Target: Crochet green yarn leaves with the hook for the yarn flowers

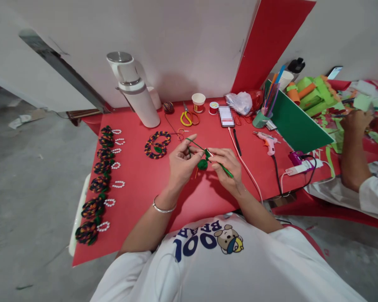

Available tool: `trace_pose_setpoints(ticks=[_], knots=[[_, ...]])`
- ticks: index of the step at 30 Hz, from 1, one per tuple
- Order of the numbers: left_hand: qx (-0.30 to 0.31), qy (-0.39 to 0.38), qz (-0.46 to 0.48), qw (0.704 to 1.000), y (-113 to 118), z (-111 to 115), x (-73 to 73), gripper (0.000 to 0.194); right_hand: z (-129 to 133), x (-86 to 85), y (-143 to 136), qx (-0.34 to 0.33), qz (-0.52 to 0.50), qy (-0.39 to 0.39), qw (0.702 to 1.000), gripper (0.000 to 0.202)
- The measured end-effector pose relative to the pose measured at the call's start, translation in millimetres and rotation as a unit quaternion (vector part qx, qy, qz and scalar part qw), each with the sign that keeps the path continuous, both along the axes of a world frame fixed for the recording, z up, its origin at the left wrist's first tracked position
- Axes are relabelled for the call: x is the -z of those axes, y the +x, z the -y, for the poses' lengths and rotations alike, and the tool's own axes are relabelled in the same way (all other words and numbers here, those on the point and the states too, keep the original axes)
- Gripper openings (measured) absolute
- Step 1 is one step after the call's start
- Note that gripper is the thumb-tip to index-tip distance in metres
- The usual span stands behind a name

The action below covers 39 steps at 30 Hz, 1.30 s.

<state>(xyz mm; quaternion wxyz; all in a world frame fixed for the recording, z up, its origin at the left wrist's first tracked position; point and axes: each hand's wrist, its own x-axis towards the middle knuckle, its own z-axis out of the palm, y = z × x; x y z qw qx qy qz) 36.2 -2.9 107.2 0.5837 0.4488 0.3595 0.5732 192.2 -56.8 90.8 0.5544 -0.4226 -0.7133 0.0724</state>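
My left hand [184,161] pinches a small green crochet piece [207,153], with green yarn [195,144] running taut over its raised index finger. In my right hand [228,167] is a crochet hook with a green handle [226,170], its metal tip at the green piece. A ball of green yarn [202,164] lies just below, between the two hands. Left of my left hand, a braided multicolour strip [157,144] lies curled on the red table [138,180]. Several dark multicolour yarn pieces with beaded loops [99,183] line the table's left edge.
Along the back stand a white flask [138,100], a yarn ball [168,108], scissors [186,118], a paper cup [198,102] and a phone [227,116]. To the right are a glue gun [267,142], a power strip [304,167] and a green divider [297,121]. Beyond it, another person's arm [354,151] is at work.
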Motion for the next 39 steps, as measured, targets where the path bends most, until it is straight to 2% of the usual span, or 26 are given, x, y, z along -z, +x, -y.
trace_pose_setpoints(ticks=[6,9,12,18,24,27,32,39], knots=[[0.006,0.01,-0.037,0.999,-1.2,-1.0,2.1,0.06,1.0,1.3,-0.2,-0.02,-0.055,-0.024,0.998,0.017],[0.029,-0.004,-0.019,0.999,-1.9,-1.5,1.5,0.062,1.1,3.5,-0.8,-0.035,-0.1,-0.054,0.993,0.018],[0.065,-0.039,0.026,0.997,-1.5,-1.9,0.3,0.065,-1.1,8.2,-0.7,-0.047,-0.165,-0.091,0.981,0.025],[0.087,-0.084,0.049,0.991,-1.8,-1.4,-4.4,0.065,-8.0,24.4,1.9,-0.079,-0.276,-0.15,0.946,0.036],[0.116,-0.102,0.045,0.987,-3.0,0.2,-6.7,0.068,-10.5,30.6,1.7,-0.078,-0.278,-0.171,0.942,0.044],[0.118,-0.087,0.032,0.989,-2.1,0.8,-5.0,0.069,-12.2,32.3,0.4,-0.09,-0.296,-0.167,0.936,0.042],[0.112,-0.08,0.027,0.99,-1.4,1.1,-2.9,0.069,-14.3,35.0,-1.8,-0.068,-0.305,-0.172,0.934,0.048],[0.141,-0.109,0.032,0.983,-2.4,2.6,-7.7,0.07,-14.9,29.5,-0.6,-0.048,-0.306,-0.134,0.941,0.041]])
